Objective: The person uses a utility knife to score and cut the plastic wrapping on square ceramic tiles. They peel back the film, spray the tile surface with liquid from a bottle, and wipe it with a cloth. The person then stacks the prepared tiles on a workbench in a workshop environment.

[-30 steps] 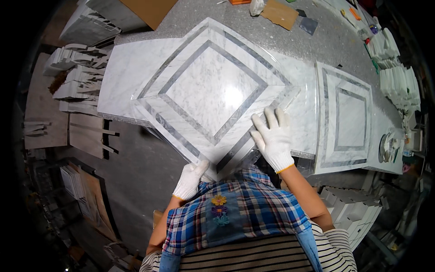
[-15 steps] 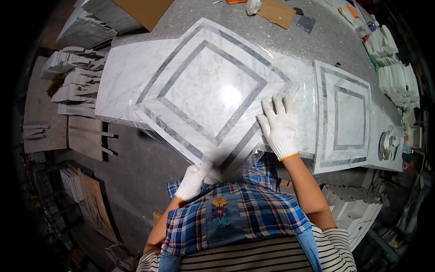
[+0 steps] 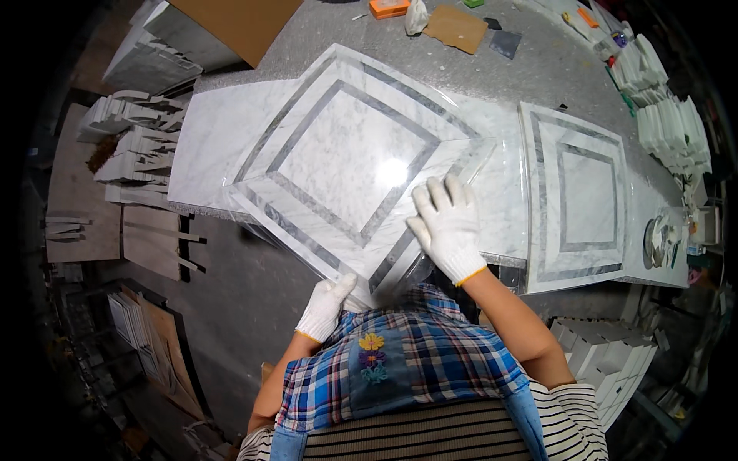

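Note:
A square white marble panel (image 3: 338, 157) with grey inlaid bands lies turned cornerwise, one corner pointing toward me. My left hand (image 3: 329, 306), in a white knit glove, is closed on the panel's edge by that near corner. Its thumb lies on top, and the other fingers are mostly hidden. Also gloved, my right hand (image 3: 447, 224) rests flat with fingers a little apart on the panel's near right side. Clear plastic film seems to hang at the edge below it. Beneath the panel is a larger white marble slab (image 3: 219, 142).
A second banded marble panel (image 3: 588, 200) lies to the right. White stone pieces (image 3: 134, 150) stand stacked at left, more stacks (image 3: 673, 131) at far right. A cardboard piece (image 3: 455, 29) and an orange box (image 3: 390, 8) lie at the back. White blocks (image 3: 603, 353) stand low right.
My right hand has slid left and slightly nearer along the panel's edge. The left hand keeps its hold by the near corner. The whole view has shifted a little.

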The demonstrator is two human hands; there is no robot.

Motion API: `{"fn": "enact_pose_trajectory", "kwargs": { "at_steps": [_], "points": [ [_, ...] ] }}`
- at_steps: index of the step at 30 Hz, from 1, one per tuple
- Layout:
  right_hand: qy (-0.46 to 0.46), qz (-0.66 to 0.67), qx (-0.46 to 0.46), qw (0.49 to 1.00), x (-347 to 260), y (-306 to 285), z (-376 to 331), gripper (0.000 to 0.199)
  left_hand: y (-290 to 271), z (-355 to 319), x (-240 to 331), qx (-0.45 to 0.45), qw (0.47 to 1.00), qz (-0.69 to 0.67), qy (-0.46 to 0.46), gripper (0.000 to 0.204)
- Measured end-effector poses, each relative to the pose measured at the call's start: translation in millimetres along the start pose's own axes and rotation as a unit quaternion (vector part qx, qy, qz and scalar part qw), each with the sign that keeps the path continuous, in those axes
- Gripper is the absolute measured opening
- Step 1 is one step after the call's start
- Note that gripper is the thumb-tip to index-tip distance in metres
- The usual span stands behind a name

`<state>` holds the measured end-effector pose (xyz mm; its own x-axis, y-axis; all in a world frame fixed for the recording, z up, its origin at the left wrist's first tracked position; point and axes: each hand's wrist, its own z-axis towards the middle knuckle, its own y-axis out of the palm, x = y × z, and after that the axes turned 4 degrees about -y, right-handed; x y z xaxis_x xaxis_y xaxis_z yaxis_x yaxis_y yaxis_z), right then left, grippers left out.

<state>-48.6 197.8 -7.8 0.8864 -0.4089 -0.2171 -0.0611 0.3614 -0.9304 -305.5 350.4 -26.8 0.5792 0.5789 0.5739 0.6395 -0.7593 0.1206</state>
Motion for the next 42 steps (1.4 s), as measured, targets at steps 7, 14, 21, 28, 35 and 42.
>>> {"fn": "enact_pose_trajectory", "kwargs": {
  "at_steps": [7, 14, 21, 28, 35, 42],
  "points": [
    [0.056, -0.046, 0.017, 0.997, 29.0, -6.0, 4.5, 0.043, -5.5, -12.7, 32.3, 0.126, 0.901, 0.414, 0.01, 0.061],
    [-0.041, 0.149, -0.029, 0.988, 11.2, -35.7, -47.1, 0.025, 49.2, -41.3, 98.6, 0.148, 0.768, 0.573, 0.245, 0.046],
    [0.261, 0.251, 0.037, 0.931, 10.9, -77.5, -95.6, 0.019, 110.3, 38.3, 92.6, 0.036, 0.55, 0.641, 0.534, 0.075],
    [0.247, 0.194, 0.095, 0.945, 32.4, -102.3, -122.4, 0.018, 145.2, 91.3, 115.9, 0.073, 0.605, 0.605, 0.512, 0.077],
    [0.262, 0.113, 0.125, 0.95, 129.5, -144.5, -166.0, 0.02, 145.8, 58.8, 79.5, 0.121, 0.547, 0.694, 0.452, 0.087],
    [0.464, 0.058, 0.292, 0.834, 281.2, -177.8, -264.6, 0.031, 179.0, 77.1, 83.1, 0.183, 0.533, 0.714, 0.417, 0.076]
  ]
}}
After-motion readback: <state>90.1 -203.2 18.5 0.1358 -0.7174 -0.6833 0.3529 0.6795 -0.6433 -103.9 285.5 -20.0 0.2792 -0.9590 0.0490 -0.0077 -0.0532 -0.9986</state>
